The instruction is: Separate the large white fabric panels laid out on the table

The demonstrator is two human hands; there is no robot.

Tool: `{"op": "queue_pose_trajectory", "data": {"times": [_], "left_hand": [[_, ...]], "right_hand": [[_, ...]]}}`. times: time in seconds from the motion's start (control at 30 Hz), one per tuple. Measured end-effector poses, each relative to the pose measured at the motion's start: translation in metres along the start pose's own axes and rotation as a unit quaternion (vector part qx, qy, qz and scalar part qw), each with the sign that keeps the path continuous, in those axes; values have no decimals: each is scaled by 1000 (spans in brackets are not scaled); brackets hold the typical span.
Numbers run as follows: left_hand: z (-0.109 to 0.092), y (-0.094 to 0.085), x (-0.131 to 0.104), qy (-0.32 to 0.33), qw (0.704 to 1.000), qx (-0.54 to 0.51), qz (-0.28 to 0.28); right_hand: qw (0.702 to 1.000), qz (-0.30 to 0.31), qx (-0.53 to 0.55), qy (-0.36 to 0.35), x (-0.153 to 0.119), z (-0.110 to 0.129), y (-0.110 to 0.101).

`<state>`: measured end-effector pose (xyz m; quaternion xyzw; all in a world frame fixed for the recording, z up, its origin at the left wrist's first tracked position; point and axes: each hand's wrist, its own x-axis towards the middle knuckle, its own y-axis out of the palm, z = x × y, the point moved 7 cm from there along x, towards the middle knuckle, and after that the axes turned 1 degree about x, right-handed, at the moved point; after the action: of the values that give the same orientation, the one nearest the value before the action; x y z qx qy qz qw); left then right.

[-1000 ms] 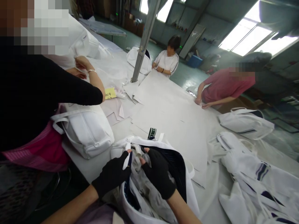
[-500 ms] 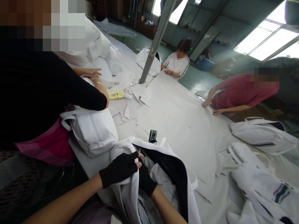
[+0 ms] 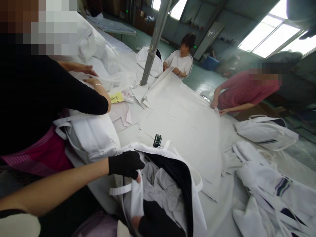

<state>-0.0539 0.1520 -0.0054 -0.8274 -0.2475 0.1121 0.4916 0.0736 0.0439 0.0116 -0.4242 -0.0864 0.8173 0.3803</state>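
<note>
Both hands were clamped on the white bag point(image 3: 163, 184) at the near desk point(image 3: 222, 210) edge, left hand point(image 3: 125, 163) pinching its rim, right hand point(image 3: 158, 223) gripping a strap low down, seemingly mid-opening; next probably needs spreading it wider.

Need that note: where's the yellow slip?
Head view, left of centre: the yellow slip lies on the table, beside a co-worker's black sleeve, left of the pole.

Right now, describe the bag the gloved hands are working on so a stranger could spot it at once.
On the big white table, look at the near edge. The open bag gapes there, its rim gripped by the left hand, with the right hand low at its mouth. Unlike the closed white bags nearby, it shows a dark lining stuffed with crumpled paper.
</note>
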Motion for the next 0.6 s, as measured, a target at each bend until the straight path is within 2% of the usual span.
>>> {"op": "queue_pose_trajectory", "data": {"times": [0.07,0.13,0.23,0.3,0.37,0.43,0.47,0.5,0.53,0.6], "left_hand": [[6,-3,-1,-46,999,-6,-1],[5,-8,-7,-67,996,-63,18],[-6,-10,-20,-68,978,-184,71],[-9,-7,-29,-88,965,-231,90],[-9,-2,-36,-110,957,-250,94],[-9,2,-42,-116,954,-258,95],[-9,4,-44,-118,954,-259,93],[-9,5,-47,-121,955,-257,87],[-9,6,-51,-128,955,-255,80],[-6,12,-61,-158,954,-244,67]], "right_hand": [[998,-2,27,50,-4,-16,-2],[996,6,76,54,-10,-27,-7],[993,10,95,73,-15,-43,-14],[992,8,115,47,-10,-47,-18],[993,-57,106,-16,1,-50,-32],[985,-153,28,-74,12,-57,-49],[981,-170,-22,-95,17,-62,-50],[979,-155,-71,-110,25,-70,-44],[980,-111,-111,-120,33,-81,-31],[978,-3,-158,-133,50,-106,8]]}}
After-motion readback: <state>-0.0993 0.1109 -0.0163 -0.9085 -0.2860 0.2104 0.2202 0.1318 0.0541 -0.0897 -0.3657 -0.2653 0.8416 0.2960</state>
